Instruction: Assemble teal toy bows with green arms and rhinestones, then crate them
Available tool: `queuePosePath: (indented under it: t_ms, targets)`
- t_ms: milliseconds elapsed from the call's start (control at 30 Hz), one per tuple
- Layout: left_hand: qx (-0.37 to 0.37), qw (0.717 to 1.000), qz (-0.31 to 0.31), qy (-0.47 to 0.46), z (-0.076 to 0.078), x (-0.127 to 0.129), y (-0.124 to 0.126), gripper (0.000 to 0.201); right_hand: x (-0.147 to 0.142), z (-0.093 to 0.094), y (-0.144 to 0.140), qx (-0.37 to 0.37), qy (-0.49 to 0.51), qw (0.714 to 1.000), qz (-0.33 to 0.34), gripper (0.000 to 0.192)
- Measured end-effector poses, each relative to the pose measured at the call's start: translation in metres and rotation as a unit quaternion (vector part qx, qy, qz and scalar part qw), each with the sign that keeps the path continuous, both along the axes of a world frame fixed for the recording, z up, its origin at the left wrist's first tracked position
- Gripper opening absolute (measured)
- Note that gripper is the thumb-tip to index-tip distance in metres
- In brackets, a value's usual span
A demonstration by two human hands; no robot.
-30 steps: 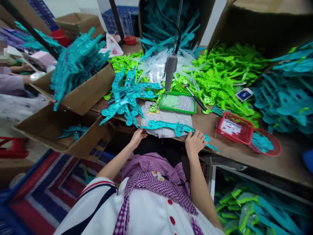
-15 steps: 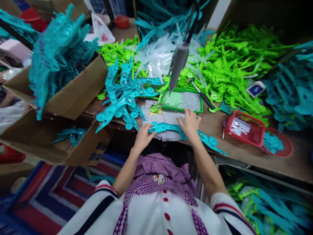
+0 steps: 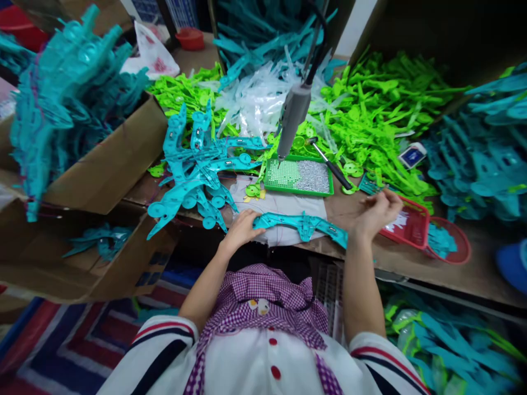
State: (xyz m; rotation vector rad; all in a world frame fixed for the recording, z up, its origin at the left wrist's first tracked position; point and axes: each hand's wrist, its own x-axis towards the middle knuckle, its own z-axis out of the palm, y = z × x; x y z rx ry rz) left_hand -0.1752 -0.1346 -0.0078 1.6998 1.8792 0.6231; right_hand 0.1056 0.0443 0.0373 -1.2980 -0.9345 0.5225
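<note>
The left hand (image 3: 241,229) lies flat, fingers spread, pressing one end of a long turquoise moulded-plastic piece (image 3: 302,224) that lies across a white cloth (image 3: 284,206) at the near edge of the brown workbench (image 3: 432,274). The right hand (image 3: 376,211) hovers loosely curled beside a red plastic basket (image 3: 411,230); whether it pinches anything I cannot tell. The piece looks light, thin and springy, best gripped mid-length; heaps crowd every side, leaving little room

Legible text: none. Blue-and-white card (image 3: 410,156), beyond the right hand (image 3: 376,211), among the green parts: printing too small to read. Dark marks on the cardboard box (image 3: 148,271) flap, below and left of the left hand (image 3: 241,229): blurred, not readable as letters or numbers.
</note>
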Motion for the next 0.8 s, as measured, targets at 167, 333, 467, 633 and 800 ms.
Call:
queuePosePath:
  t_ms: [167, 333, 467, 633, 800]
  targets:
    - [-0.005, 1.000, -0.003, 0.020, 0.000, 0.000, 0.000, 0.047, 0.085, -0.019, -0.017, -0.161, -0.003, 0.987, -0.018, 0.016]
    - [-0.008, 1.000, -0.016, 0.024, -0.001, -0.002, 0.000, 0.057, 0.121, 0.018, -0.071, -0.334, -0.426, 0.841, 0.028, 0.042]
    - [-0.014, 1.000, -0.014, 0.017, 0.001, 0.001, 0.001, 0.055, 0.039, 0.057, -0.090, -0.227, -0.468, 0.842, 0.147, 0.052]
    - [-0.004, 0.999, -0.018, 0.034, 0.005, 0.006, -0.003, 0.052, -0.117, 0.032, -0.055, -0.295, -0.471, 0.732, 0.394, 0.041]
    - [0.012, 0.999, -0.028, 0.014, 0.006, 0.004, -0.014, 0.062, -0.165, -0.002, -0.037, -0.360, -0.457, 0.665, 0.470, 0.012]
